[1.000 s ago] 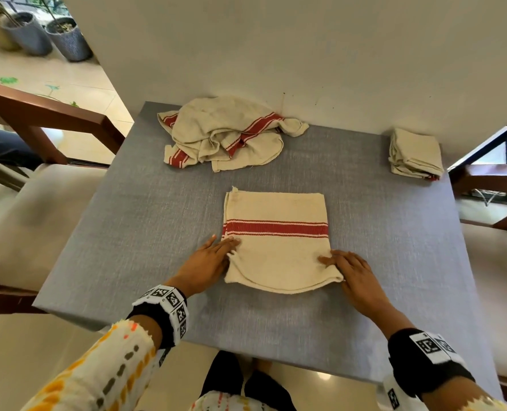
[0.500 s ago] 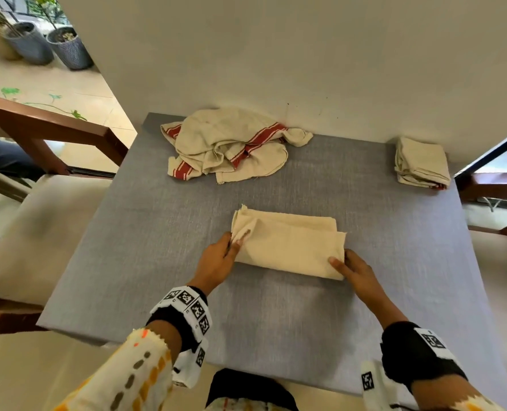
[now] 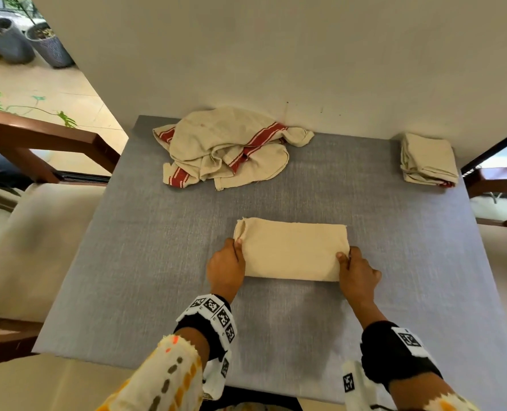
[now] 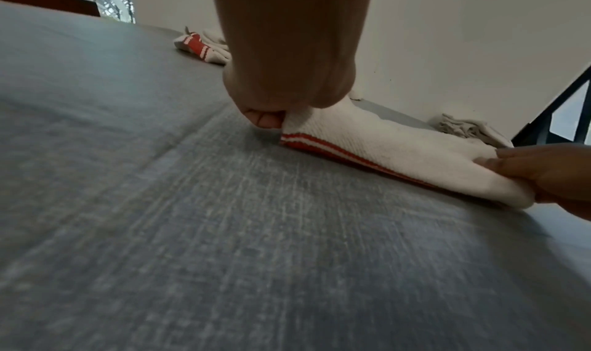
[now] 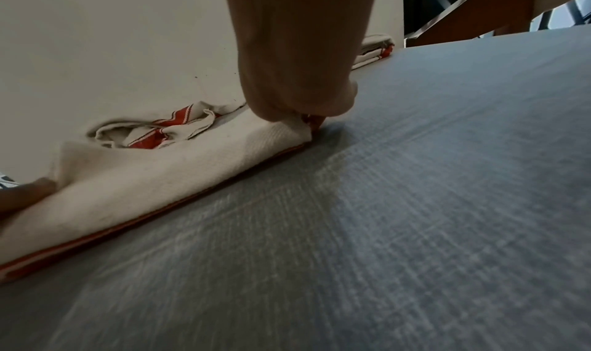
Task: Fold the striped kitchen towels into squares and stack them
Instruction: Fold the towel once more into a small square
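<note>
Grey table (image 3: 157,262), potted plants (image 3: 49,46)

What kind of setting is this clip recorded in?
Likely a home, near an open patio: a grey table against a plain wall, wooden chairs with cushions beside it, potted plants outside on tiled floor.

Soft, even daylight; wrist views blur nearby, wide-angle edges bend.

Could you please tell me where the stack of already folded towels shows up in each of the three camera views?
Head: folded stack at the table's far right corner, against the wall.
Left wrist: folded stack small at right, beyond the towel being folded.
Right wrist: folded stack top centre, partly hidden behind the right hand.
Shared landmark: the crumpled towel pile by the wall, in all three.
</note>
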